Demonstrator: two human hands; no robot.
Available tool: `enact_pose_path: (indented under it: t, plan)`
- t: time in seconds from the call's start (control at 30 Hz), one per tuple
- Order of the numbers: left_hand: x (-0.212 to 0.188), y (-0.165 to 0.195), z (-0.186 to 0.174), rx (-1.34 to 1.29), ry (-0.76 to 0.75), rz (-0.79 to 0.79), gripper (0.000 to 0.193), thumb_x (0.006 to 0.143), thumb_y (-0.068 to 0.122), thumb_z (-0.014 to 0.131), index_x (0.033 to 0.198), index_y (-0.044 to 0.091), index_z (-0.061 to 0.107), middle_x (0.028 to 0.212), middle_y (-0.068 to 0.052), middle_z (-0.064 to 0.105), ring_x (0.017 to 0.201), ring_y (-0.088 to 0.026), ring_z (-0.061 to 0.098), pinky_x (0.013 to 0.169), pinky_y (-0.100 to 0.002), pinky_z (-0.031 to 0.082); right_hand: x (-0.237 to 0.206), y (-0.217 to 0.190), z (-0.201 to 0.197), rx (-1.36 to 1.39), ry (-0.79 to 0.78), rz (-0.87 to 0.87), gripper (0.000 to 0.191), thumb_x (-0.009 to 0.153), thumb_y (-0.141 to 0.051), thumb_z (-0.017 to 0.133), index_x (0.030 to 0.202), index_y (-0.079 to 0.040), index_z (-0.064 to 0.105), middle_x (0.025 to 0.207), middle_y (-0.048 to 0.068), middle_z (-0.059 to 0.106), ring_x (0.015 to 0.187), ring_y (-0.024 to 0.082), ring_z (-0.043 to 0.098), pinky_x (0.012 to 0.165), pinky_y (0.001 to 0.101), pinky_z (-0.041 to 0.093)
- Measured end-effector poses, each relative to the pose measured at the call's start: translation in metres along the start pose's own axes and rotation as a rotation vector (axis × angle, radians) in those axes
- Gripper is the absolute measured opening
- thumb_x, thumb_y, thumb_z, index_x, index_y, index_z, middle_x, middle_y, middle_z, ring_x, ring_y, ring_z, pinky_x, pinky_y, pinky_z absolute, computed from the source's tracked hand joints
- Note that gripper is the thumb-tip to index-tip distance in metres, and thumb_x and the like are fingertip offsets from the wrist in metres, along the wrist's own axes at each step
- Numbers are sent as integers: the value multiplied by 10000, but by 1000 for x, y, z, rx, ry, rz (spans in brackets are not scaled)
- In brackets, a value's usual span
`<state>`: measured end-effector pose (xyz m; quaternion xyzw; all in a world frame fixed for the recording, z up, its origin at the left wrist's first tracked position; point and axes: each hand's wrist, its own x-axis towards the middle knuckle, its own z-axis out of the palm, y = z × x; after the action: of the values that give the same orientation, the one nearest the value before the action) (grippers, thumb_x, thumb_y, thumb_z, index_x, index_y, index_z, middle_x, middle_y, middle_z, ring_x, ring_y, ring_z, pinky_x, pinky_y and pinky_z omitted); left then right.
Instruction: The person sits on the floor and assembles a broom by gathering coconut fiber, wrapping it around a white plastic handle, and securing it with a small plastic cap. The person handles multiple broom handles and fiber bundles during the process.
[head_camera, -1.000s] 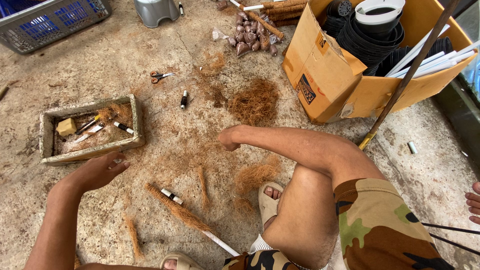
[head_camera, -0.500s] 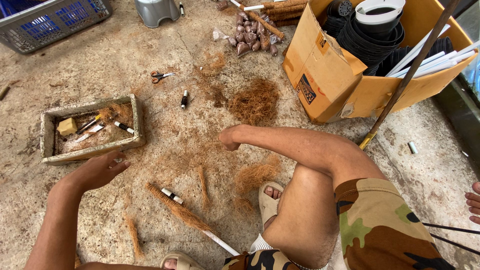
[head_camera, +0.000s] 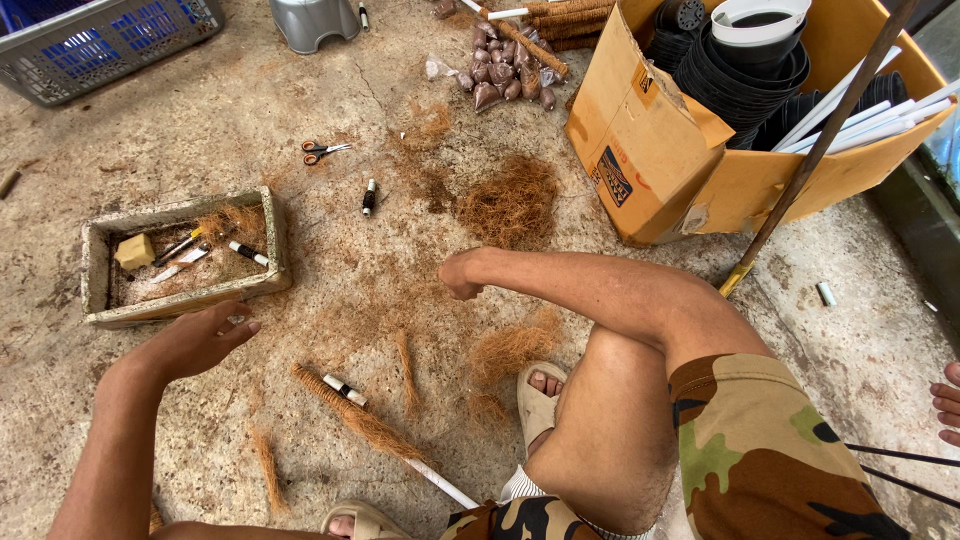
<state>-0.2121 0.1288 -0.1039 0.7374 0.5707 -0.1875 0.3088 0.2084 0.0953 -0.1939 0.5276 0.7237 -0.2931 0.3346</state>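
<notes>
Coir-wrapped stick (head_camera: 365, 420), lying on the concrete floor (head_camera: 200, 130) between the knees, is judged light, stiff-cored and shedding, best gripped mid-wrap, while left hand (head_camera: 195, 340) hovers slack and empty and right hand (head_camera: 462, 275) is loosely curled on nothing.

The blue-and-grey basket (head_camera: 95, 45) at eleven o'clock is cut off by the top and left edges. The grey stool (head_camera: 313, 20) at twelve o'clock loses its upper part to the top edge. The cardboard box (head_camera: 690, 150) at one o'clock runs past the top edge, and its pots (head_camera: 745, 70) hide its floor. The right hand (head_camera: 462, 275) is curled, so its fingers cannot be seen. A bare foot (head_camera: 945, 405) at three o'clock is cropped by the right edge. The small bits inside the trough (head_camera: 185, 255) are too small to identify.
</notes>
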Motion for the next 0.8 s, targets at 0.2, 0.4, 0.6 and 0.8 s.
enact_pose_path:
  t: [0.2,0.4,0.6,0.8]
  plan:
    - [2,-1,0,13,3,5,653,980,579,434,1527,224,459,1510,-142,566,1344,-325,608,1145,-576,479,-3,-3,-2,-34,4,7,283,1050,-244,574,837,-94,684,818,46,582,627,115,486,631,302,554]
    - [0,2,1,22,-4,-17,669,978,585,435,1545,229,430,1497,-125,588,1361,-315,595,1162,-580,452,-2,-1,-1,-11,-2,5,320,1062,-260,549,824,-85,670,814,60,623,622,125,530,635,311,579]
    - [-25,32,-11,-8,-38,7,573,992,535,459,1441,189,537,1440,-122,641,1299,-294,644,1115,-541,514,-1,3,-1,-89,0,-34,366,1073,-295,529,805,-88,669,803,63,596,628,131,499,637,310,574]
    - [-98,119,-16,-80,-333,391,394,913,397,638,1246,188,672,1128,-60,757,1030,-195,730,939,-394,623,-31,-10,-14,-115,6,-28,368,1074,-262,528,809,-65,691,797,67,615,612,124,504,620,295,531]
